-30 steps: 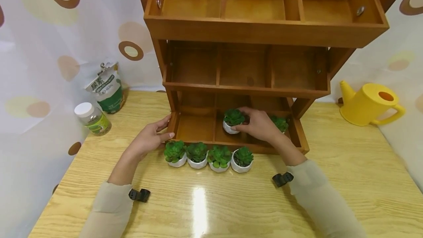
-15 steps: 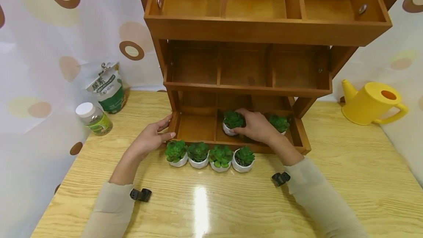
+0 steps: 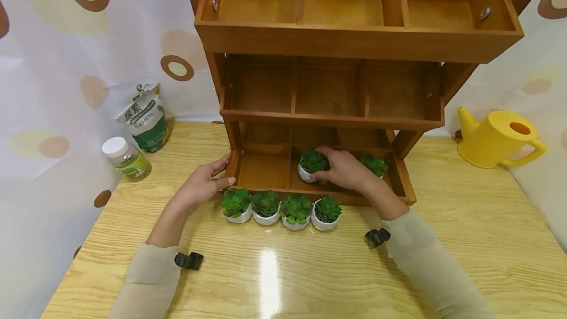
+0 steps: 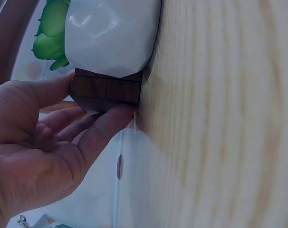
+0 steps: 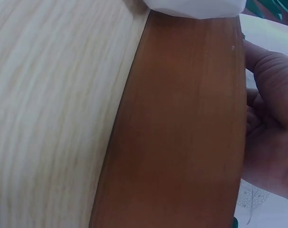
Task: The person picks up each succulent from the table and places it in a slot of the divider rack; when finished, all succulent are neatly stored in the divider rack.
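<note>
My right hand (image 3: 347, 170) pinches a small potted succulent (image 3: 306, 173) in a white pot, low in the middle compartment of the wooden shelf's bottom tier. In the right wrist view, the shelf's front board (image 5: 182, 114) hides the held pot and most of the fingers of that hand (image 5: 272, 118). My left hand (image 3: 201, 186) grips the left end of the bottom tier. The left wrist view shows its thumb and fingers about the dark wooden corner (image 4: 106, 90), beside a white pot (image 4: 113, 35). Another succulent (image 3: 374, 165) stands in the right compartment.
Several potted succulents (image 3: 295, 210) line the table along the shelf's front. The upper tiers (image 3: 359, 43) overhang the bottom one. A yellow watering can (image 3: 491, 142) stands right; a white-capped jar (image 3: 127, 159) and a clipped bag (image 3: 148, 122) stand left.
The right hand has lowered the succulent slightly, a little left, within the middle compartment, and still holds it. My left hand keeps its place on the shelf's end.
</note>
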`<state>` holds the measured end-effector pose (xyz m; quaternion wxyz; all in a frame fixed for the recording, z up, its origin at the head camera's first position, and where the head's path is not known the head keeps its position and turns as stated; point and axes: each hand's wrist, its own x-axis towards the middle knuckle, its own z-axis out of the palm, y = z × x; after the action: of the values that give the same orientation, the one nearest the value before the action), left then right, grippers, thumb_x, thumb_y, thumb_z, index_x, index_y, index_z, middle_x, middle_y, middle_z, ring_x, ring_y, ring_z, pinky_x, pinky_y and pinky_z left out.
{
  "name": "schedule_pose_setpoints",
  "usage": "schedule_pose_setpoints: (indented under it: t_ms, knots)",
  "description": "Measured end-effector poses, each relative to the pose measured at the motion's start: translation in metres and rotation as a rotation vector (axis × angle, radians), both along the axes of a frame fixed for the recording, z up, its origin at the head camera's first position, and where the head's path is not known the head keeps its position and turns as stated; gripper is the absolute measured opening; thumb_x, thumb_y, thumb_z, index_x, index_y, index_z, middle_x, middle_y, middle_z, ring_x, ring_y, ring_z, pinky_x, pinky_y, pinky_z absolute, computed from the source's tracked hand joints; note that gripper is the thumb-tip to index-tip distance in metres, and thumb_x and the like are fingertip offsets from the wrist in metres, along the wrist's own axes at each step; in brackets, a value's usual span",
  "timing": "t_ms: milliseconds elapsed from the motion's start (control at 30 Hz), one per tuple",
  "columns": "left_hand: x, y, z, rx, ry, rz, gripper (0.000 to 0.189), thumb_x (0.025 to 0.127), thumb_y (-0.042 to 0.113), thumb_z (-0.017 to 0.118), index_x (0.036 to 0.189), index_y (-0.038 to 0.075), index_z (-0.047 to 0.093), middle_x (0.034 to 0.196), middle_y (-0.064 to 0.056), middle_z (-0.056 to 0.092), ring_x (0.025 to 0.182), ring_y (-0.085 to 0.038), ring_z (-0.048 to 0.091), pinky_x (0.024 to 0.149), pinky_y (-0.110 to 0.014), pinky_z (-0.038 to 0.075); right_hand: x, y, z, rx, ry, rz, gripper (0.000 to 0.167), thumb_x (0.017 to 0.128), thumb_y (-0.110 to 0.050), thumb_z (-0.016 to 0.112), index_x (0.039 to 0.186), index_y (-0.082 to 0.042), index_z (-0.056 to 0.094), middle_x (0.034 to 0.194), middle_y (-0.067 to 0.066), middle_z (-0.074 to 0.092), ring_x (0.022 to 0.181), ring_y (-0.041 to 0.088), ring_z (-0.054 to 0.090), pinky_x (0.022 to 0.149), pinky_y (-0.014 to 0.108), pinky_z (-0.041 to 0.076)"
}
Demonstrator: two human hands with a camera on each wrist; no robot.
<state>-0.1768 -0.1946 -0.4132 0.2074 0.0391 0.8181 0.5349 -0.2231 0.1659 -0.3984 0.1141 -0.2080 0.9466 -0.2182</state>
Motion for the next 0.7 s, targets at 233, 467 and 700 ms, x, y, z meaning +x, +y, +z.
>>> schedule_pose_setpoints:
  t_ms: [233,467,700]
  knots:
    - [0.0,-0.001,-0.001,0.027,-0.014,0.002,0.071,0.105,0.017,0.057,0.164,0.025,0.017,0.169,-0.017,0.02,0.141,-0.038,0.047,0.103,-0.048,0.053,0.004,0.006,0.006,-0.091,-0.056,0.01,0.077,0.093,-0.038,0.074,0.156,-0.011,0.04,0.143,0.019,0.058,0.125,0.036,0.061,0.102,0.054,0.051]
    - [-0.001,0.001,-0.002,0.038,-0.029,0.011,0.071,0.105,0.017,0.057,0.163,0.026,0.018,0.169,-0.016,0.021,0.14,-0.037,0.049,0.098,-0.044,0.056,0.012,0.025,0.015,-0.251,-0.12,-0.027,0.076,0.095,-0.038,0.072,0.158,-0.016,0.036,0.148,0.014,0.055,0.131,0.034,0.058,0.104,0.053,0.052]
    - [-0.002,-0.001,-0.003,0.042,-0.035,0.016,0.072,0.104,0.016,0.058,0.164,0.025,0.018,0.168,-0.018,0.022,0.138,-0.038,0.051,0.095,-0.042,0.058,0.028,0.048,0.028,-0.345,-0.094,-0.075,0.067,0.096,-0.043,0.069,0.155,-0.022,0.043,0.147,0.011,0.056,0.129,0.029,0.06,0.102,0.05,0.053]
